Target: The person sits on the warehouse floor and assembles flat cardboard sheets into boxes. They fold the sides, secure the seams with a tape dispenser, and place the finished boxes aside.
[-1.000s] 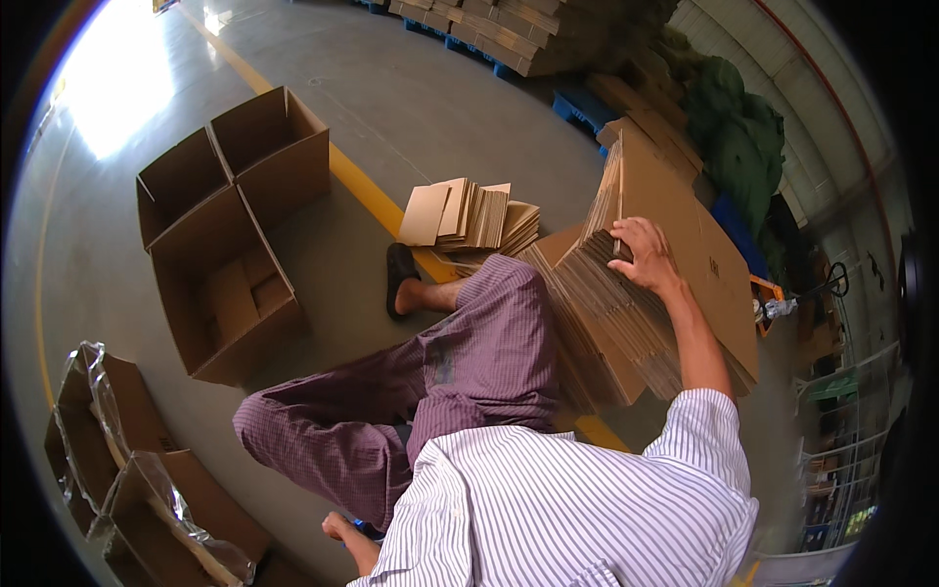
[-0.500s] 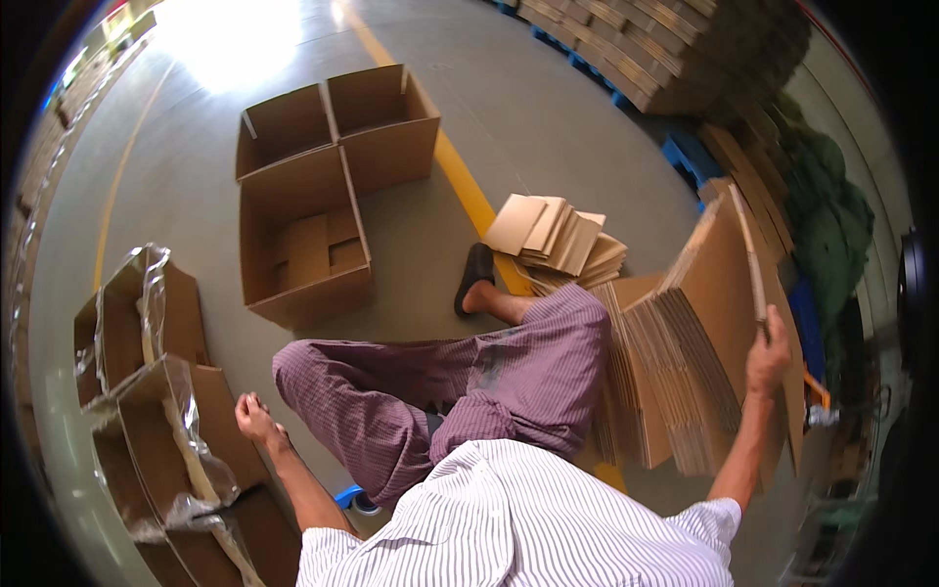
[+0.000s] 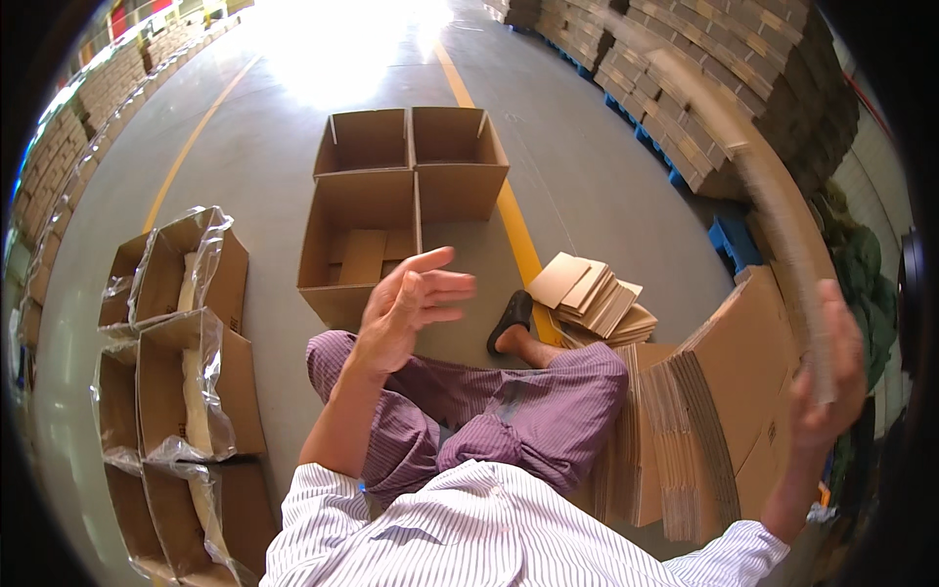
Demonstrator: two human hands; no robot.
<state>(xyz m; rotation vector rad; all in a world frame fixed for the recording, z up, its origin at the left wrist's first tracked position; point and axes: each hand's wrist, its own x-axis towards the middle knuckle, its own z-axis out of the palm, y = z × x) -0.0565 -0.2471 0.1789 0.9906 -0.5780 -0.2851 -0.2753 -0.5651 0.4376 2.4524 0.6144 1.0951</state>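
A flattened cardboard carton (image 3: 790,220), seen almost edge-on and blurred by motion, rises from my right hand (image 3: 829,377), whose fingers are closed around its lower end. My left hand (image 3: 406,308) is raised over my left knee, fingers stretched out and holding nothing. Just beyond it stand open cardboard boxes (image 3: 462,191) pushed together, and in the nearest one loose cardboard pieces lie on the bottom. Beside my right leg, a stack of flattened cartons (image 3: 690,440) leans on edge below the lifted one.
Small flat cardboard pads (image 3: 592,298) are piled past my right knee, near a yellow floor line (image 3: 518,230). On the left stand several open boxes with clear plastic liners (image 3: 210,362). Tall carton stacks (image 3: 704,108) on blue pallets line the far right.
My right hand has raised the flattened carton up and away from the stack. My left hand has come up from beside my left thigh to above the knee, fingers opening. The view has shifted.
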